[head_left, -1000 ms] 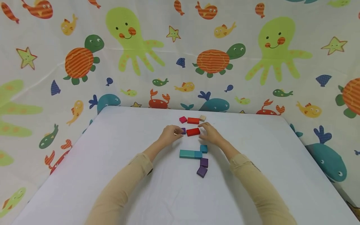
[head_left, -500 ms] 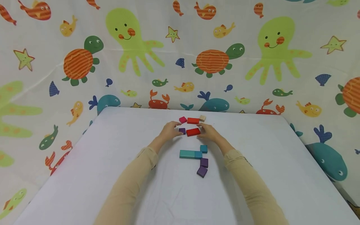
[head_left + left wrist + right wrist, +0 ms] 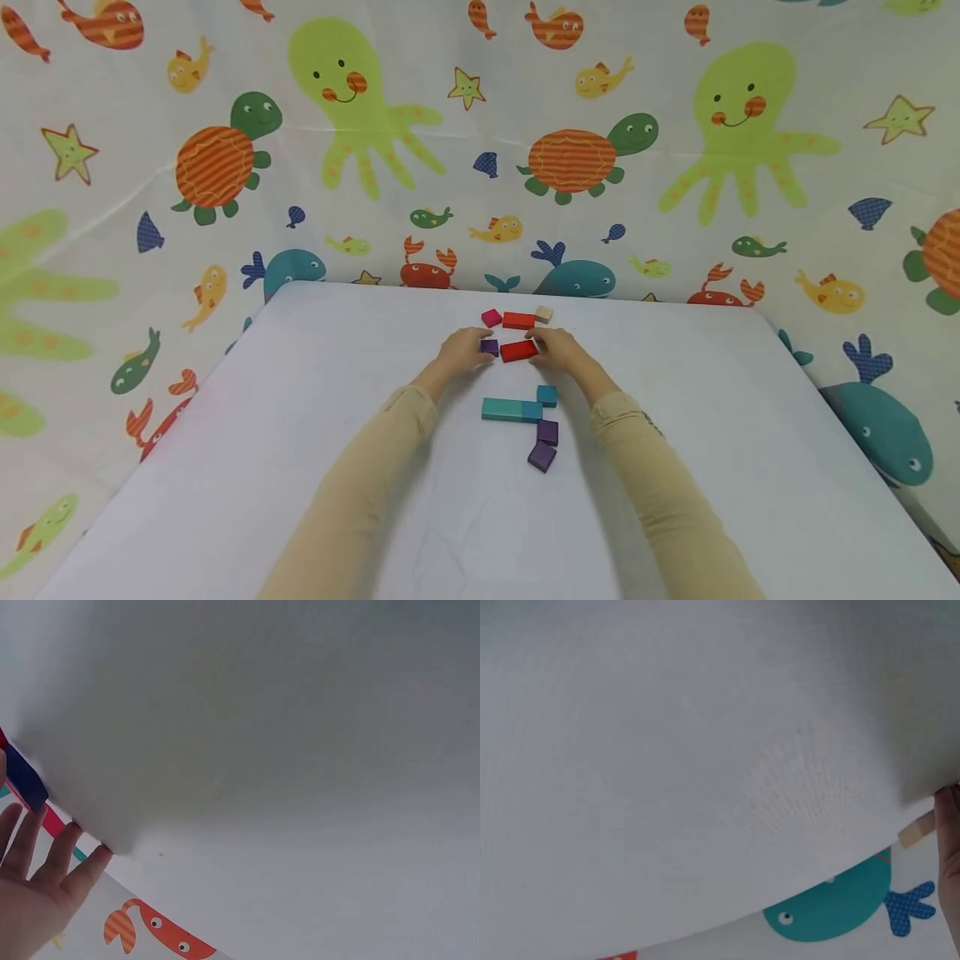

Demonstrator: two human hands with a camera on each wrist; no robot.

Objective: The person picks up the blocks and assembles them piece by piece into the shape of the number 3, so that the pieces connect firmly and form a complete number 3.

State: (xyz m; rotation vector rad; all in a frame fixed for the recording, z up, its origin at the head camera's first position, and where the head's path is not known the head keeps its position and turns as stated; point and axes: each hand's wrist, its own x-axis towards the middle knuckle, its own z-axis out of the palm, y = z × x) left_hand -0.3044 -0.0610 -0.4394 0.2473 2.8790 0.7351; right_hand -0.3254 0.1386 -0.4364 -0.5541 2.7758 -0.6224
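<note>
In the head view, my left hand (image 3: 460, 350) has its thumb and index finger at opposite sides of a small purple block (image 3: 490, 347), pinching it. The left wrist view shows this purple block (image 3: 27, 778) at the left edge, with the other fingers spread beyond it. My right hand (image 3: 558, 348) grips the right end of a long red block (image 3: 517, 352), thumb at the near side, index finger at the far side. The red block lies just right of the purple one, with a narrow gap between. In the right wrist view only part of the right hand (image 3: 949, 832) shows.
Behind lie a pink block (image 3: 491, 317), another red block (image 3: 519, 321) and a plain wooden block (image 3: 543, 314). Nearer are a teal block (image 3: 502, 409), two blue blocks (image 3: 547, 396) and two purple blocks (image 3: 542, 457). A patterned curtain (image 3: 450, 167) stands beyond the white table (image 3: 337, 350).
My left hand's fingers have spread, then come in around the purple block from the left. My right hand has drawn closer onto the red block's end. The blocks hold their places.
</note>
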